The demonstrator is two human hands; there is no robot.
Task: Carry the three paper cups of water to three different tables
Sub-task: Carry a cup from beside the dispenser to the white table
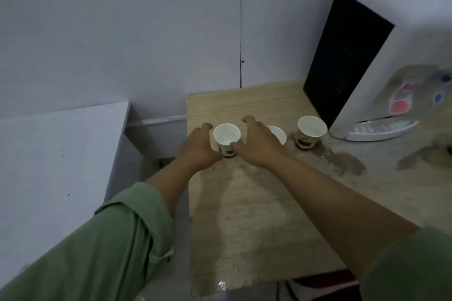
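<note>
Three white paper cups stand in a row on a wooden table (256,215). Both of my hands are cupped around the left cup (226,135): my left hand (197,148) touches its left side and my right hand (256,142) curls around its right side, thumb at its lower wall. The cup rests on the table. Behind my right hand, the middle cup (278,133) shows only part of its rim. Further right, the third cup (311,127) stands free with water visible inside.
A white water dispenser (381,56) with a drip tray fills the table's right back corner. Wet stains (342,159) darken the wood near the cups. A pale surface (56,166) lies to the left across a gap, and a grey wall stands behind.
</note>
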